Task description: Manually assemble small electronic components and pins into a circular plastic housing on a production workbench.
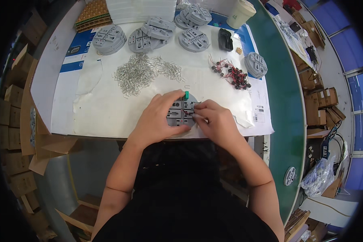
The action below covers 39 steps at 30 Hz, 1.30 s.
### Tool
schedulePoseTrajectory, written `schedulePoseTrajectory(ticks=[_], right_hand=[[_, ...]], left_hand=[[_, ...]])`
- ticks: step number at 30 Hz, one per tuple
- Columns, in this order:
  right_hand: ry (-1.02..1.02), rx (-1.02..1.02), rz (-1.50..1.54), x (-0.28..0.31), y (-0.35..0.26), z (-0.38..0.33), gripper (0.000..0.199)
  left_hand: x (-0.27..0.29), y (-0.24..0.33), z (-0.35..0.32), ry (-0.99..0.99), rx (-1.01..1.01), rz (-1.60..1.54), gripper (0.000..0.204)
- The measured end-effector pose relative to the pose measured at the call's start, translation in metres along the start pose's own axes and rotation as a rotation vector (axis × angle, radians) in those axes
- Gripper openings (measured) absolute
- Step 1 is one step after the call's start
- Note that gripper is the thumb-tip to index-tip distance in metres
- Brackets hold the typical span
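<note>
A round grey plastic base (176,114), with slots and compartments on its face, lies flat at the table's front edge. My left hand (159,117) grips its left side, thumb at the near rim and fingers at the far rim. A small green block (186,95) stands at the base's far edge, by my left fingertips. At the right side of the base, my right hand (218,123) is closed in a pinch over the slots. Thin reddish wire shows near its fingertips, but what they pinch is too small to make out.
Beyond the base lies a heap of U-shaped metal pins (136,74). Small black round parts with red wires (234,74) lie to the right. Stacked grey bases (109,39) stand at the back, near a black tray (225,40) and a pale cup (241,13).
</note>
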State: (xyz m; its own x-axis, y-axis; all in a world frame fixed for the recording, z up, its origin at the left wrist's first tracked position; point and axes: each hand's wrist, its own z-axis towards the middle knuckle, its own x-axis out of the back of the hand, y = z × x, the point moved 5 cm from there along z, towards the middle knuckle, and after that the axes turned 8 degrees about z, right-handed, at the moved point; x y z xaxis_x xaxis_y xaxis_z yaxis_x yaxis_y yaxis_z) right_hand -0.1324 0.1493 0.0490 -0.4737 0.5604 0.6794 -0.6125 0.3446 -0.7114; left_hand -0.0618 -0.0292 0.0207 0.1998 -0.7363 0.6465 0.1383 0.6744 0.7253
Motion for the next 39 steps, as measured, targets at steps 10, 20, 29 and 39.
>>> schedulePoseTrajectory(ticks=[10, 20, 29, 39], right_hand=[[0.009, 0.036, -0.056, 0.005, -0.005, 0.004, 0.01], [0.311, -0.095, 0.573, 0.02, 0.003, 0.008, 0.044], [0.344, 0.145, 0.832, -0.019, -0.001, 0.038, 0.06], [0.335, 0.237, 1.343, 0.041, -0.034, 0.022, 0.052]], left_hand=[[-0.001, -0.001, 0.0, -0.013, -0.036, 0.018, 0.092], [0.004, 0.007, -0.001, 0.057, -0.051, 0.083, 0.097], [0.011, 0.019, 0.01, 0.027, -0.111, 0.375, 0.096], [0.018, 0.04, 0.014, 0.284, -0.236, 0.154, 0.083]])
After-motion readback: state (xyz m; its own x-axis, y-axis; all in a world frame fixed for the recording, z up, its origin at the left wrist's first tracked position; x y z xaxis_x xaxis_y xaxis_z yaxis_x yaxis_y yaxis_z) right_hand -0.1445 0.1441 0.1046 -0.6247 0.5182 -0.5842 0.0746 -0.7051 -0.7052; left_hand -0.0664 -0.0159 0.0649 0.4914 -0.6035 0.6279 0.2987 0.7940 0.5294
